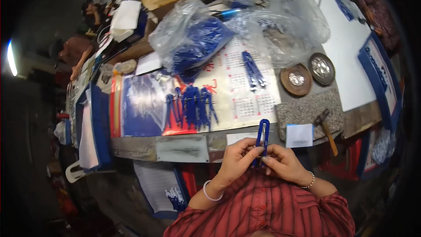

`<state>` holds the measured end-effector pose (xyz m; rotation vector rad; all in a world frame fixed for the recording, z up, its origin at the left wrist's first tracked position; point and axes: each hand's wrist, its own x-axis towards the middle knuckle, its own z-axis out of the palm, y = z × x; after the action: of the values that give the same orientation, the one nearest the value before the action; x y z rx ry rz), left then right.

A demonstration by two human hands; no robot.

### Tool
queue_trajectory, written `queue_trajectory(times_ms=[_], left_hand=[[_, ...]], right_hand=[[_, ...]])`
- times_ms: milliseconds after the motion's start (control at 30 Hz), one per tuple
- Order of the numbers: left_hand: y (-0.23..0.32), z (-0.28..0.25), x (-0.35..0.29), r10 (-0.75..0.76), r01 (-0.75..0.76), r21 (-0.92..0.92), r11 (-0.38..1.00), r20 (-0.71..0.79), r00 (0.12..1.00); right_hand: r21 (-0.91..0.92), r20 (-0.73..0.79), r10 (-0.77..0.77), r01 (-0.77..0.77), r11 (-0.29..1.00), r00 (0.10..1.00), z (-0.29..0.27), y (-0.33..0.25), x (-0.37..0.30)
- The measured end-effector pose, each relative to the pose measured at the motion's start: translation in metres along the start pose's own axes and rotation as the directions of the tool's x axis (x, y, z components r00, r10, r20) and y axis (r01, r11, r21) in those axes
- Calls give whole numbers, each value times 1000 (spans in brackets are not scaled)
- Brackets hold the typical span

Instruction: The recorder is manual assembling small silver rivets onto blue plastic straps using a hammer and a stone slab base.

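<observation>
Both hands together at front of chest, elbows bent and out, forearms angling in; left hand (pixel 238 161) and right hand (pixel 285 163) meet, fingers curled, thumbs uppermost, both pinched on the lower end of one blue U-shaped piece (pixel 266 137). Piece sits between the hands, roughly upright in view, rounded end up and clear of the fingers, legs running down into the grip — exact fingertip contact underneath hidden. Thin metal pin crosses it near mid-length. White bangle (pixel 212 192) on left wrist, beaded bracelet (pixel 310 180) on right. Just beyond the hands, front edge of tabletop (pixel 136 148); white packet (pixel 299 136) right of the piece, on near edge of stone slab (pixel 307 110), hammer (pixel 326 132) beside it, handle overhanging toward the person. Farther left, row of similar blue pieces (pixel 191 107) on a printed sheet (pixel 226 113); a few more (pixel 251 70) ahead. Beyond slab, two round dishes (pixel 286 88) with shiny silver bits. Farther out — clear plastic bag (pixel 199 39) full of blue parts.
</observation>
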<state>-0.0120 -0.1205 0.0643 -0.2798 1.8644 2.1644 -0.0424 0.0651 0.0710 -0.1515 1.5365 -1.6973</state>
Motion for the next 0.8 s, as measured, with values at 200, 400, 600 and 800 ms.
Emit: queue_trajectory(times_ms=[200, 400, 600, 800], left_hand=[[6, -71, -2, 184, -114, 289, 950, -227, 956], [26, -183, 22, 316, -121, 452, 884, -386, 867], [5, -251, 43, 191, 37, 428, 903, -477, 858], [-4, -249, 51, 190, 150, 557, 817, -506, 842]], right_hand=[[-228, 83, -31, 49, 972, 996, 7, -4, -4], [-420, 135, -94, 143, 896, 986, 13, -3, -8], [-493, 175, -146, 215, 843, 974, 19, -6, -7], [-528, 198, -120, 209, 823, 973, 16, -13, -7]])
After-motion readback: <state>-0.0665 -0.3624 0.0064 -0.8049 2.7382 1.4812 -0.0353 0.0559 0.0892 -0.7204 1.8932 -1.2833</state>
